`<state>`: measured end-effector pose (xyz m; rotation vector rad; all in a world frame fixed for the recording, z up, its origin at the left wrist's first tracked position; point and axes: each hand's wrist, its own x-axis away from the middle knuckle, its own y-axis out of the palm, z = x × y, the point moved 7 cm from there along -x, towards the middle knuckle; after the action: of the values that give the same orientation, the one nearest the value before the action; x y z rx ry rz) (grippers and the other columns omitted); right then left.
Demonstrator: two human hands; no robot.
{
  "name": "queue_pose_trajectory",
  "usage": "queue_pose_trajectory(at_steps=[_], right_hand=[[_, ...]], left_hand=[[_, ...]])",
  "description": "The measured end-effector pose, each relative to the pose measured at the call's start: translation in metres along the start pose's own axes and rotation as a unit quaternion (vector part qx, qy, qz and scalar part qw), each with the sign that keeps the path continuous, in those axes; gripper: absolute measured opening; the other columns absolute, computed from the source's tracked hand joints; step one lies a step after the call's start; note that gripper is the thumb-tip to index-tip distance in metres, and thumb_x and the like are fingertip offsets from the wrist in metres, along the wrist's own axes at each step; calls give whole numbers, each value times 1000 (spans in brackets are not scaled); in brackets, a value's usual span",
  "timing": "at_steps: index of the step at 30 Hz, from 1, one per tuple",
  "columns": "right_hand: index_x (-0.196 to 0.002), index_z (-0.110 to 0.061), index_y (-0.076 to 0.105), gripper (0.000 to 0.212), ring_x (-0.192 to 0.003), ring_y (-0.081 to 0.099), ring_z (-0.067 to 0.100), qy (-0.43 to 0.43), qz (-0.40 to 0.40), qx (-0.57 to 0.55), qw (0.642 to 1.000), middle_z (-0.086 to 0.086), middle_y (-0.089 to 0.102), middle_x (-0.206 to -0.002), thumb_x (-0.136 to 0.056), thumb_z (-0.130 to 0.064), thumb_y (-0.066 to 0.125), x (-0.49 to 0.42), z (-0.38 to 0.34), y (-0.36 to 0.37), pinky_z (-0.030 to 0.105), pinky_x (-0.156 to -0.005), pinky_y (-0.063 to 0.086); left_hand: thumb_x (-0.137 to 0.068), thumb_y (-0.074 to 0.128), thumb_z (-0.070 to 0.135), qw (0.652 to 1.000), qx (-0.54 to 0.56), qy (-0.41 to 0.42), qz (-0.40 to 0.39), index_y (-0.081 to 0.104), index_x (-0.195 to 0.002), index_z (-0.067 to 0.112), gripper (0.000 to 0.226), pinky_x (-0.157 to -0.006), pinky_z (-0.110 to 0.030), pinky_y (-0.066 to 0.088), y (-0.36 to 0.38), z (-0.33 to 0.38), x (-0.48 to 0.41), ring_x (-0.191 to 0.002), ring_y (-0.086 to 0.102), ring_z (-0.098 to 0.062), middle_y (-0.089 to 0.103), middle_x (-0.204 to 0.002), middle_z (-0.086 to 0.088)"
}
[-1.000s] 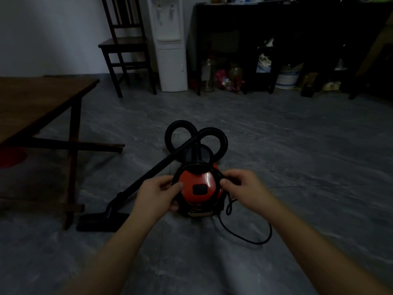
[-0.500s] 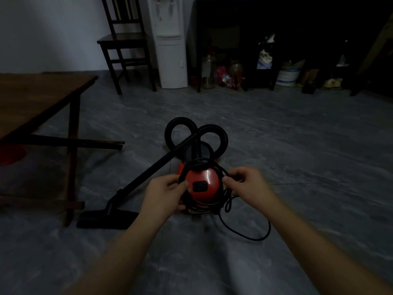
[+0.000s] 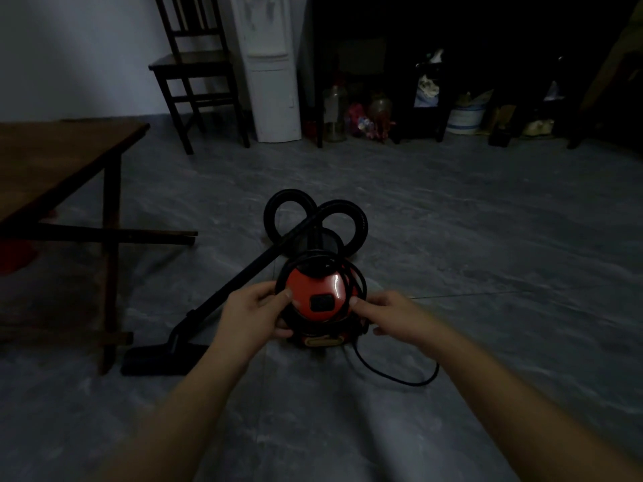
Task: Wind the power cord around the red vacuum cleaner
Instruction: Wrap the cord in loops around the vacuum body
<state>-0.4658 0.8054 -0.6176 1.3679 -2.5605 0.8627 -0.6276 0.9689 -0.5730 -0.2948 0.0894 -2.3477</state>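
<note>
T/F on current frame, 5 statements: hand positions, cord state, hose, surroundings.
1. Both hands are on the red vacuum cleaner. True: the left hand is on its left side, the right hand on its right.
2. All of the power cord is wound up. False: a slack loop lies on the floor to the right.
3. The hose lies straight. False: it curls in two loops behind the vacuum.
4. The floor nozzle sits near the wooden table. True.
5. The chair is tipped over. False: it stands upright by the wall.
</note>
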Motion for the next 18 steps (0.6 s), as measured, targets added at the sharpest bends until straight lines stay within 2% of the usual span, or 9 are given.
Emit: queue_pose_trajectory(at_steps=[2, 5, 8, 11, 14, 18], right_hand=[[-104, -13, 73, 45, -98, 70, 20, 0, -7, -28, 1000, 8, 75, -101, -92, -54, 59, 1, -2, 1, 42, -98, 53], [-108, -22, 74, 26, -101, 71, 11, -33, 1, -77, 996, -3, 77, -106, -91, -41, 67, 4, -12, 0, 34, -97, 55], [-107, -23, 73, 25, -102, 71, 11, -53, 35, -95, 993, -4, 75, -106, -85, -36, 76, 2, -16, -5, 33, -96, 55], [-103, -26, 71, 26, -98, 68, 12, -68, 86, -81, 991, -6, 73, -103, -80, -33, 81, 2, -18, -12, 31, -89, 55], [-96, -29, 69, 21, -89, 69, 12, -89, 102, -57, 989, -6, 72, -94, -79, -25, 82, 2, -19, -12, 29, -80, 57], [-95, -24, 71, 17, -84, 70, 11, -105, 109, 7, 988, -6, 72, -86, -81, -21, 79, 3, -21, -12, 30, -78, 58]], left_hand=[[-95, 63, 14, 1000, 1, -10, -3, 73, -102, 10, 13, -61, -35, 63, -1, -2, -1, -78, 74, -35, 76, -86, -16], [-94, 64, 15, 1000, -1, -29, -10, 73, -101, 6, 14, -63, -39, 64, 0, -5, -3, -67, 73, -26, 75, -80, -13], [-95, 63, 14, 998, -12, -43, -37, 72, -102, 3, 16, -60, -35, 63, 6, -6, -1, -58, 69, -19, 73, -76, -12], [-95, 62, 13, 997, -34, -39, -55, 72, -103, 2, 17, -54, -30, 61, 11, -5, 1, -55, 68, -16, 73, -74, -8], [-95, 63, 12, 996, -57, -38, -64, 73, -101, 3, 15, -55, -32, 60, 12, -8, 2, -53, 66, -14, 72, -66, 0], [-94, 65, 15, 993, -89, -30, -69, 74, -98, 12, 11, -60, -37, 61, 13, -7, 4, -60, 67, -19, 76, -76, -5]])
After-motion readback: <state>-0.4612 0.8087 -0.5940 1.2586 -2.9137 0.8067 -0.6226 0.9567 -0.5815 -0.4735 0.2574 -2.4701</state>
